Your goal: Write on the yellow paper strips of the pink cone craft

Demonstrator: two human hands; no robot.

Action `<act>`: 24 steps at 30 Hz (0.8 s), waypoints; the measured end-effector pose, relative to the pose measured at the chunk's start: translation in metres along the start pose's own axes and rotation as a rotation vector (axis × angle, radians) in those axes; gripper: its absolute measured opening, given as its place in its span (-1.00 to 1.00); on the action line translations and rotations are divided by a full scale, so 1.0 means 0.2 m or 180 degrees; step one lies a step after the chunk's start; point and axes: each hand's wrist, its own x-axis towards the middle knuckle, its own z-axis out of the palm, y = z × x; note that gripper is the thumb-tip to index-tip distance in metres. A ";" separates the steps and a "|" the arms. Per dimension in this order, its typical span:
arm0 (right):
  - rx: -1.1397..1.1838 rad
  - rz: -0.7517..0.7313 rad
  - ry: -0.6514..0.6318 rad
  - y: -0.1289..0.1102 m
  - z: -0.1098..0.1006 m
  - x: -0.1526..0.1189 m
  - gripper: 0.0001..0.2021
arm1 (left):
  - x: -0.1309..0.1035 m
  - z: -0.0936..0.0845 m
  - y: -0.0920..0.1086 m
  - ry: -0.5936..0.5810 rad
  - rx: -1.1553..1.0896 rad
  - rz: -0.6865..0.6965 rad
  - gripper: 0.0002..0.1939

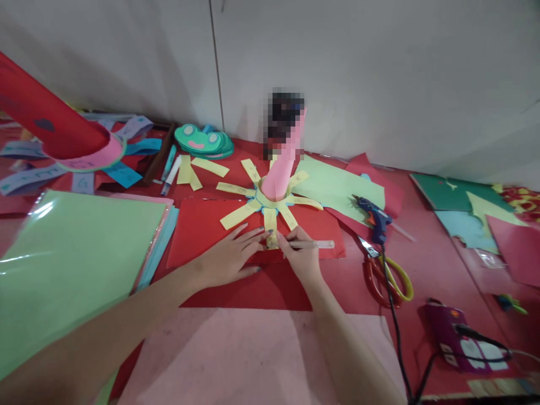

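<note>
My right hand (302,254) is closed around a pen (314,244), its point near the lower end of a yellow paper strip (270,220). My left hand (225,256) lies flat with fingers spread, and its fingertips touch the same strip. This strip is one of several yellow ones with dark writing that fan out like rays from a paper ring. A pink paper cone (282,171) rises from that ring, and a pixelated patch hides part of its upper end. Beneath the strips lies a red paper sheet (198,225).
A glue gun (379,222) with a black cord and scissors (390,278) lie on the right, above a purple power box (451,332). On the left are a green sheet stack (84,253) and a red paper tube (54,112). Green frog-face cutouts (205,142) rest by the wall.
</note>
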 end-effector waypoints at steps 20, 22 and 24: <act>0.0315 0.0250 0.0156 0.00 0.01 0.01 -0.62 | 0.00 0.01 0.00 0.0070 -0.0077 0.0011 -0.59; 0.0285 0.0227 0.0161 0.00 0.01 0.01 -0.62 | 0.00 0.01 0.00 0.0056 -0.0067 0.0009 -0.59; 0.0230 0.0201 0.0167 0.00 0.01 0.01 -0.62 | 0.00 0.00 0.00 0.0040 -0.0054 0.0008 -0.59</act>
